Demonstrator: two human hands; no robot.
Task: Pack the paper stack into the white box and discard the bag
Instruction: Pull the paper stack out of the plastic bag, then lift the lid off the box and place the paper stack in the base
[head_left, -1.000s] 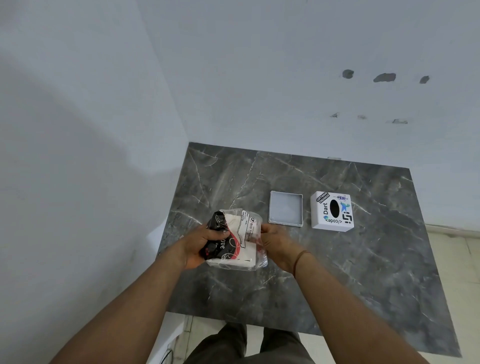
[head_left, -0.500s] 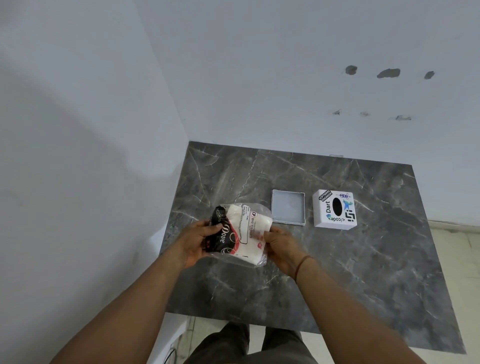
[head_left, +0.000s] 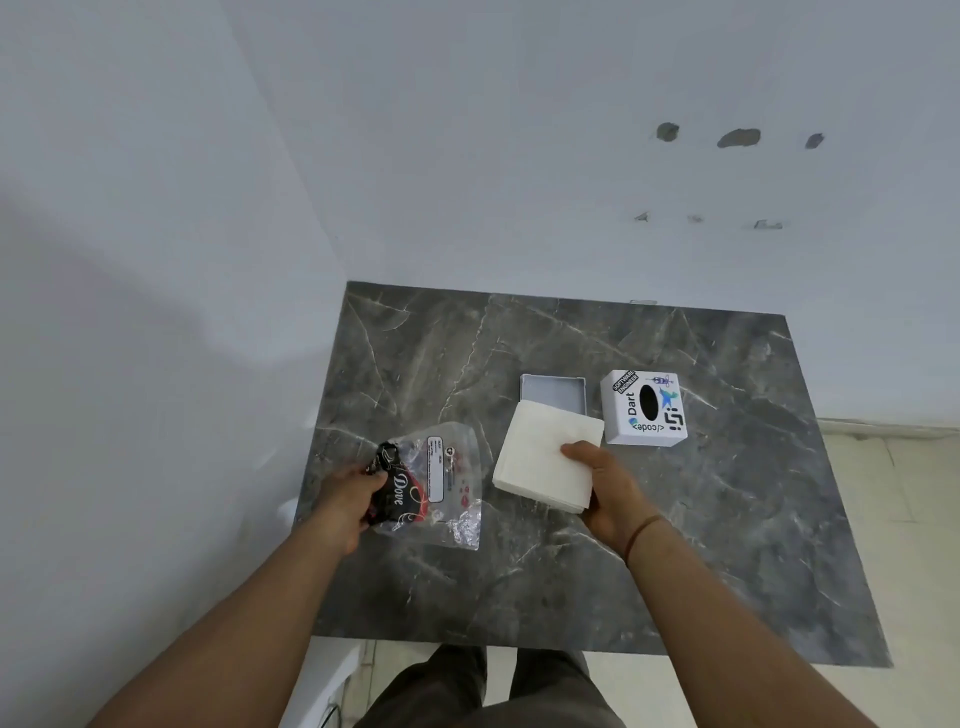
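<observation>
My right hand (head_left: 605, 488) holds a white paper stack (head_left: 543, 457) by its near right corner, above the table and just in front of the open grey-white box tray (head_left: 553, 392), whose near edge it covers. My left hand (head_left: 345, 496) grips the left end of a clear plastic bag (head_left: 431, 486) with black and red print; the bag looks empty and hangs over the table's left part. The white box part with stickers and a black oval hole (head_left: 644, 408) stands right of the tray.
A dark grey marble table (head_left: 519, 582) sits in a corner, white walls (head_left: 467, 156) behind and to the left. Its right and near parts hold nothing. Tiled floor (head_left: 909, 493) shows at the right. My legs (head_left: 488, 691) are below the near edge.
The paper stack has come out of the bag. My right hand has carried it right toward the tray, while my left hand keeps the emptied bag at the left.
</observation>
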